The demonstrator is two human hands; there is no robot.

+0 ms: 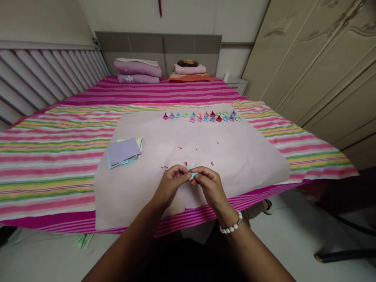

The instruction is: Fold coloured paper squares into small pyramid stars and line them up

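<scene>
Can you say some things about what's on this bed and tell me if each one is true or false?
1. The left hand and right hand both hold a small light-blue paper. True.
2. The white bracelet is on the left wrist. False: it is on the right wrist.
3. The paper stack has a purple sheet on top. True.
4. The little folded shapes sit near the far edge of the big pale sheet. True.
5. The bedspread is plain white. False: it has colourful stripes.
</scene>
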